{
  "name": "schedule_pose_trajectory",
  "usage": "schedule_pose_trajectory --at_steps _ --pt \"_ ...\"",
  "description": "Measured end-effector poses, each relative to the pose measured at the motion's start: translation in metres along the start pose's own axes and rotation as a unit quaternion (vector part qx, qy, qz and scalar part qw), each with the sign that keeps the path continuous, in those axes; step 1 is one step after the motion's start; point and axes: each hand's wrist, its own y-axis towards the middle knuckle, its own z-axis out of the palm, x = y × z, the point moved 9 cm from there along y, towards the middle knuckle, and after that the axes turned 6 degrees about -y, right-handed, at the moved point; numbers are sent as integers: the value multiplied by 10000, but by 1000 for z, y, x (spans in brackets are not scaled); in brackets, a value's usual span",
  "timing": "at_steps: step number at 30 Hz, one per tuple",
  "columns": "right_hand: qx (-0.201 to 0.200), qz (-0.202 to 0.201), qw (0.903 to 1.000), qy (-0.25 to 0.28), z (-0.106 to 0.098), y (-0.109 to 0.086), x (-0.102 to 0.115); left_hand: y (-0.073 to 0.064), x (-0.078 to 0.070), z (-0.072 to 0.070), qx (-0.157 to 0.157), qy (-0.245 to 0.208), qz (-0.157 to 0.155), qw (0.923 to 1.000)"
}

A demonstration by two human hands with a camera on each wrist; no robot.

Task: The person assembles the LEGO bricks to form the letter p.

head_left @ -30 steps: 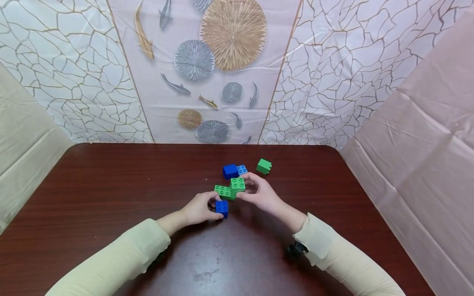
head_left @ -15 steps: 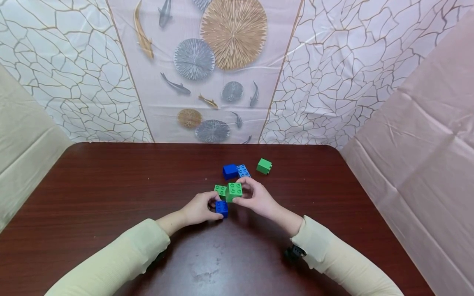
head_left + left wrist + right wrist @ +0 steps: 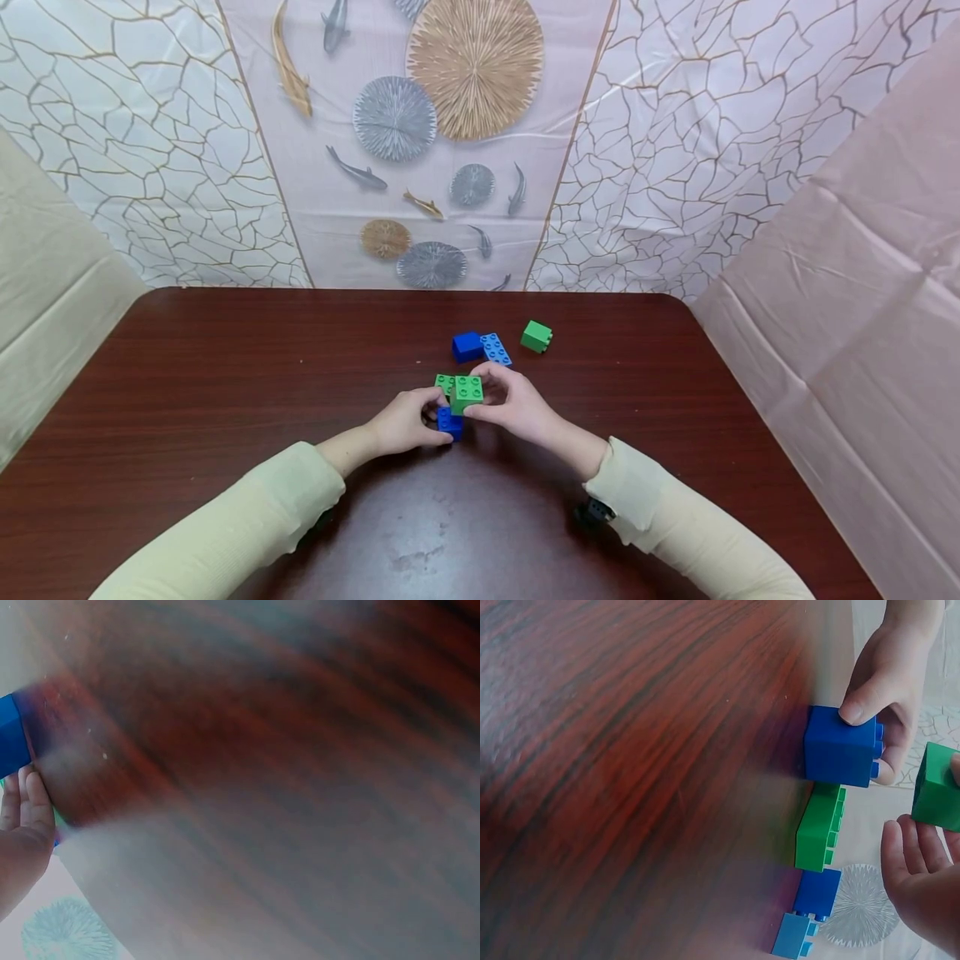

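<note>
My left hand [image 3: 405, 422] holds a square blue toy brick [image 3: 450, 427] on the table, thumb on the near side and fingers at the far side. In the right wrist view, that blue brick [image 3: 840, 746] stands studs away from the wood. My right hand [image 3: 522, 410] pinches a square green toy brick [image 3: 468, 393], studs up, raised above the blue brick and apart from it. The green brick [image 3: 937, 787] shows a hollow underside there. Just behind the blue brick lies a longer green brick [image 3: 444, 382], partly hidden by the held one.
Farther back on the brown table [image 3: 225, 367] lie a dark blue brick [image 3: 467, 347], a light blue brick [image 3: 496, 349] touching or close to it, and a green brick [image 3: 536, 337] on its side. A patterned cloth [image 3: 420, 192] hangs behind the table's far edge.
My right hand has carried the green brick leftward and toward me, from beside the longer green brick to over the blue one. The left hand has stayed still on its brick.
</note>
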Motion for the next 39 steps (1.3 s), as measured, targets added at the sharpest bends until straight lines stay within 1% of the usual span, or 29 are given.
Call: schedule_pose_trajectory --at_steps 11,20,24,28,31,39 --pt "18 115 9999 -23 4 1 -3 0 0 0 -9 25 41 10000" --pt "101 112 9994 -315 12 3 -9 -1 0 0 -36 43 34 10000" --pt "157 72 9990 -421 15 5 -12 -1 0 -1 -43 22 40 10000" --pt "177 48 9991 -394 17 5 -15 -1 0 -1 -48 12 39 10000" --pt "195 20 9991 -366 18 5 -13 0 0 0 -39 38 41 10000" --pt "287 -146 9981 -523 21 5 -8 1 0 0 4 -21 88 10000"
